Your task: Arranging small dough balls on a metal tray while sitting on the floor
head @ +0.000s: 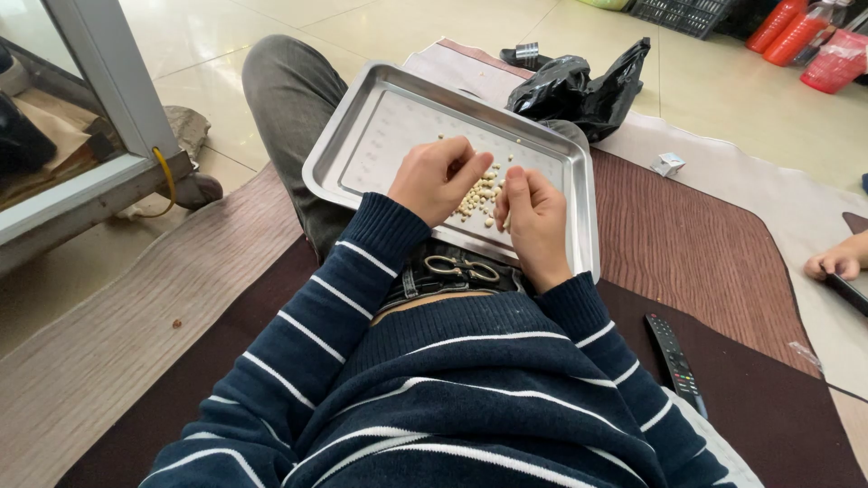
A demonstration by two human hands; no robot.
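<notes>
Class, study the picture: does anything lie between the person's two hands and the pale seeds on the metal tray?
Nothing visible does. The left hand and right hand rest directly at the pile of pale seeds on the metal tray, fingers touching them.

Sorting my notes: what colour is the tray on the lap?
Shiny silver metal tray, seen in the head view.

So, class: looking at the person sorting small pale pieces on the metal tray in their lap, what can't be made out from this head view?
- Pale pieces: too small to tell what they are.
- Left hand and right hand: fingers curl inward, hiding any grip.
- Metal tray: its near edge is covered by the hands.
- Black bag: contents hidden.
- Another person's hand: cut off by the right edge.
</notes>
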